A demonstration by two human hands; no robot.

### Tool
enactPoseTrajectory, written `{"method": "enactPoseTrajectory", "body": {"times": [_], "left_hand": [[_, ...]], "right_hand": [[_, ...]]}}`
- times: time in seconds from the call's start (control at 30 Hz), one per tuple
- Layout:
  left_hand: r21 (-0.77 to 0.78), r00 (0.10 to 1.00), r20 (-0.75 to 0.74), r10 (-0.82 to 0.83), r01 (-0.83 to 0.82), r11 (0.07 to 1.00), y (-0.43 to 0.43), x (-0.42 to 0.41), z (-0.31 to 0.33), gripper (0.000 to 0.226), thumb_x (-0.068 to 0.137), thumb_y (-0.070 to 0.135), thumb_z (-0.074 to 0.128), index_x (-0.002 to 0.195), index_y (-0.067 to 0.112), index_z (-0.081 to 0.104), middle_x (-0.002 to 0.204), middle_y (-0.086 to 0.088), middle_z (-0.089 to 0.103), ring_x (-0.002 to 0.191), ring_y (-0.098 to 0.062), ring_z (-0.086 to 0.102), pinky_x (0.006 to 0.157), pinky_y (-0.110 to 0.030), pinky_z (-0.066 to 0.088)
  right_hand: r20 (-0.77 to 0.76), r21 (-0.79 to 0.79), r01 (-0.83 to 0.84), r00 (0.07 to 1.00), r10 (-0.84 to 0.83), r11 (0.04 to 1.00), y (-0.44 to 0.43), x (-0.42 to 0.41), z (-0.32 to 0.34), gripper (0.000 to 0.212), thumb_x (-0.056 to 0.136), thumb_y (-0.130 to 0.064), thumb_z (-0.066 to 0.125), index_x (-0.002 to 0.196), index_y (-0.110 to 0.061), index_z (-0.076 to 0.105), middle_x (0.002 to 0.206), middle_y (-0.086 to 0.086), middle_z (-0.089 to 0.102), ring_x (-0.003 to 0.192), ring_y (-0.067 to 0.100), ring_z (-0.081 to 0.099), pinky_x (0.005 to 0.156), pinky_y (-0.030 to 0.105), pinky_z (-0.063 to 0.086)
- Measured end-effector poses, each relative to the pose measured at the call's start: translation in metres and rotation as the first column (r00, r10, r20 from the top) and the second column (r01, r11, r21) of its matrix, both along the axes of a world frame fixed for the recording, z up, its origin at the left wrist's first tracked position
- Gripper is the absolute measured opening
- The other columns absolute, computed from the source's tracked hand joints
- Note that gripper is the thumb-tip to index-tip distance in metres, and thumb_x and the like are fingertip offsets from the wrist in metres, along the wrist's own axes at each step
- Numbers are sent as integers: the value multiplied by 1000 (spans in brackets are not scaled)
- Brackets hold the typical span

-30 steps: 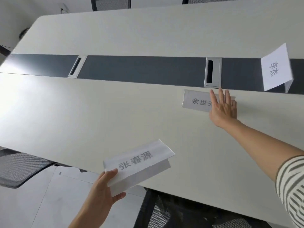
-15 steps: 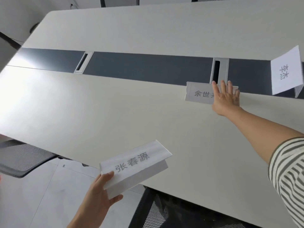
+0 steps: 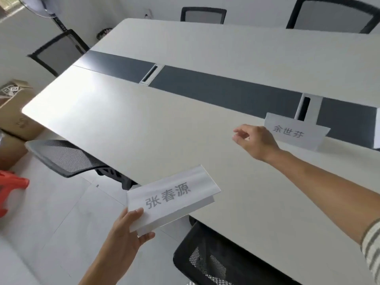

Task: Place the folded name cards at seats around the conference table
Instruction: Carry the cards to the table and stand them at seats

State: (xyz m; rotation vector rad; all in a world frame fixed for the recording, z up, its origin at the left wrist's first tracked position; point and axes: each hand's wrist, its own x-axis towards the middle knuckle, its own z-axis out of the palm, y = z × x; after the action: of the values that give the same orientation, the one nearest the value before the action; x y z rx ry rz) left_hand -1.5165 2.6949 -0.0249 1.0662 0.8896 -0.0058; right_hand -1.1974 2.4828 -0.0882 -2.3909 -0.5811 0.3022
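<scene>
Standing on the conference table [image 3: 156,128] at about two o'clock in the view, a folded name card [image 3: 296,134] printed 余世芬 sits just in front of the dark centre strip [image 3: 226,89], beside a silver cable port [image 3: 308,108]. Just to its nine o'clock side the right hand [image 3: 256,141] hovers above the tabletop, empty, fingers loosely curled and clear of the card. Down at six o'clock, the left hand [image 3: 125,233] pinches a second folded name card [image 3: 171,197], printed 张春源, by its lower left corner, thumb on top and fingers beneath, holding it off the table's near edge. A second cable port [image 3: 149,76] lies further along the strip toward eleven o'clock. Black mesh chairs ring the table: one [image 3: 65,157] at nine o'clock, one [image 3: 207,262] at five o'clock, one [image 3: 59,52] at the far end, two across at twelve [image 3: 203,15] and one o'clock [image 3: 333,13]. Cardboard boxes [image 3: 14,112] and something orange [image 3: 10,184] sit on the floor at nine o'clock.
</scene>
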Motion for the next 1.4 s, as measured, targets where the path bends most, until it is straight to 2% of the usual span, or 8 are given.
{"method": "enactPoseTrajectory", "body": {"times": [0.13, 0.3, 0.4, 0.63, 0.77, 0.87, 1.1, 1.4], "left_hand": [[13, 990, 92, 102, -104, 994, 10, -47, 9, 46, 71, 23, 65, 115, 16, 62, 101, -4, 70, 80, -19, 65, 71, -39, 45], [-11, 962, 153, 226, -227, 974, 32, -126, 13, 46, 74, 25, 60, 119, 14, 60, 108, -8, 69, 84, -21, 64, 70, -39, 47], [18, 948, 169, 268, -275, 961, 50, -182, 13, 60, 63, 31, 69, 119, 12, 60, 110, -13, 67, 83, -23, 61, 65, -37, 51], [41, 903, 114, 415, -421, 906, 112, -329, 1, 72, 56, 41, 70, 120, 11, 60, 108, -15, 69, 84, -25, 61, 63, -37, 52], [28, 871, 63, 487, -490, 871, 148, -402, 0, 73, 58, 44, 68, 121, 9, 60, 113, -19, 67, 89, -27, 60, 63, -37, 51], [16, 850, 65, 523, -525, 851, 178, -434, -2, 76, 55, 44, 69, 119, 6, 61, 103, -17, 69, 83, -26, 61, 61, -36, 51], [-22, 817, 61, 574, -574, 819, 269, -449, -16, 61, 73, 46, 60, 121, 7, 60, 120, -20, 64, 93, -24, 62, 69, -39, 48], [85, 875, 48, 483, -485, 870, 450, -421, -19, 61, 66, 46, 65, 112, 6, 60, 99, -11, 67, 83, -22, 60, 65, -37, 47]], "right_hand": [[-408, 392, -95, 874, 266, 915, 55, -95, 33, 32, 84, -52, 61, 104, -27, 66, 97, 0, 74, 87, 15, 70, 80, 31, 52], [-605, 510, -158, 633, 483, 846, 105, -191, 52, 55, 76, -65, 52, 116, -29, 63, 108, 1, 73, 96, 19, 70, 81, 36, 54], [-662, 528, -184, 523, 537, 829, 136, -249, 56, 56, 77, -61, 54, 119, -26, 62, 104, -2, 73, 89, 14, 70, 66, 27, 55], [-741, 452, -225, 444, 504, 863, 228, -396, 42, 47, 76, -49, 58, 116, -25, 62, 110, 8, 71, 88, 16, 68, 69, 32, 57], [-775, 412, -263, 402, 488, 872, 278, -466, 38, 45, 75, -49, 59, 113, -25, 63, 106, 9, 72, 89, 21, 68, 82, 46, 57], [-778, 404, -284, 394, 489, 870, 312, -495, 40, 48, 72, -48, 63, 113, -24, 63, 105, 8, 74, 87, 19, 69, 82, 46, 56], [-785, 402, -293, 378, 491, 868, 401, -506, 30, 65, 58, -51, 69, 114, -18, 60, 103, 6, 75, 91, 25, 71, 79, 44, 57], [-835, 388, -259, 309, 456, 885, 562, -479, 1, 66, 60, -40, 73, 118, -13, 58, 109, 11, 73, 104, 38, 66, 86, 45, 52]]}}
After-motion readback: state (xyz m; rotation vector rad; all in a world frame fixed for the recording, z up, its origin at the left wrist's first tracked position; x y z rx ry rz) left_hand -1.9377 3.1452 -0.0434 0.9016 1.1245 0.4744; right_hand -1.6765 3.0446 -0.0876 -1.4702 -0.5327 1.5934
